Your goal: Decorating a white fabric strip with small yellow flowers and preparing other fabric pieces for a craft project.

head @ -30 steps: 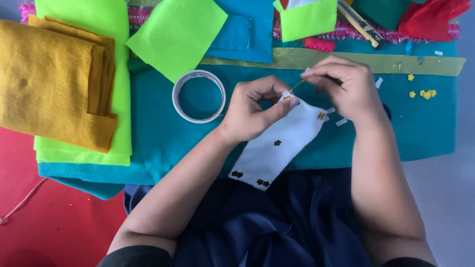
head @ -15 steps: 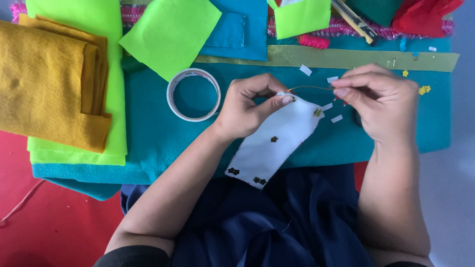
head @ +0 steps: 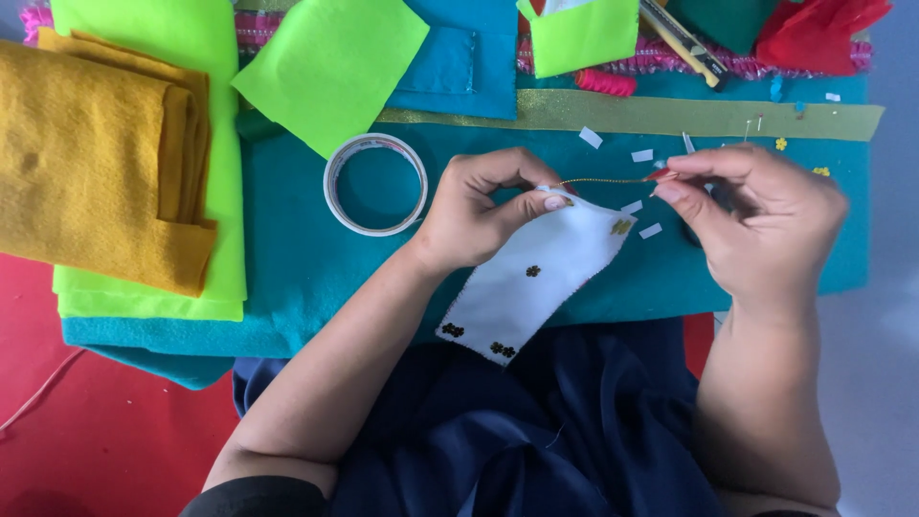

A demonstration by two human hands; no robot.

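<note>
We pinch the top edge of the white felt piece (head: 541,273) between the thumb and fingers of our left hand (head: 479,211), closed firmly on the fabric so that the edge stays taut and lifted off the teal felt sheet (head: 287,258) while its lower end, dotted with small dark flower sequins, hangs toward our lap. Our right hand (head: 756,225) is closed at the fingertips on the end of a fine gold thread (head: 608,180), which runs nearly level from the pinched edge of the felt to that hand; we cannot make out a needle, though the grip suggests one. Holding the two hands apart like this keeps the thread straight and draws the stitch snug against the fabric. A roll of clear tape (head: 375,184) lies just left of our left hand, folded mustard felt (head: 96,163) rests on lime green felt (head: 220,278) well to the left, and small white paper scraps (head: 637,206) are scattered near the thread. Compared with half a second ago, our right hand sits farther right and the visible thread is longer, while the left hand's grip and the felt piece look unchanged.
</note>
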